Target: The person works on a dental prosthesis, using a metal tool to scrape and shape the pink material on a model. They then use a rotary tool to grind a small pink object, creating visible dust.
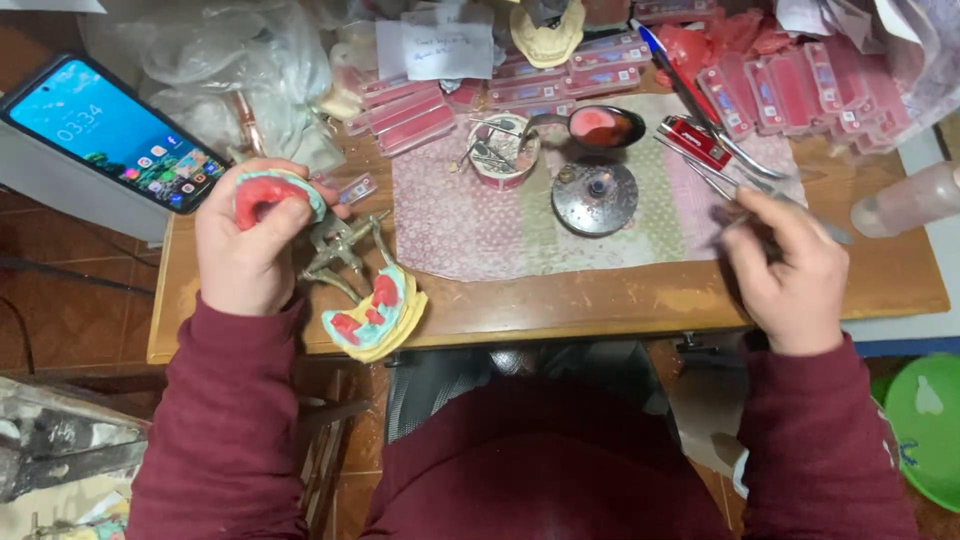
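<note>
- Dark red sleeves and lap fill the lower frame; both forearms reach up to a wooden table (pixel 620 300).
- Left hand (pixel 245 245) is closed around a horseshoe-shaped dental cast with red wax rim on pale green base (pixel 272 195), held above the table's left edge, beside the phone.
- Cast's arch opens down toward the palm; its long axis runs roughly left to right, tilted slightly, red face toward the camera.
- Just below and right of that hand: a metal hinged articulator frame (pixel 340 250), its arms slanting down to a second cast, cream and green with red wax blocks (pixel 378 312), resting at the table's near edge.
- Right hand (pixel 790 270) pinches a thin metal hand instrument (pixel 735 200); shaft points up and left, long axis diagonal, tip over the cloth's right side.
- Surface: patterned pink and green cloth mat (pixel 470 230) at centre, carrying a round metal burner (pixel 595 195), a spoon with red wax (pixel 600 125) and a small cup of tools (pixel 503 150).
- Rows of flat pink tooth cards (pixel 790 90) along the far edge.
- Smartphone with lit screen (pixel 115 135) on a grey box at left.
- Room: brown tiled floor; green plastic basin (pixel 925 425) at lower right.
</note>
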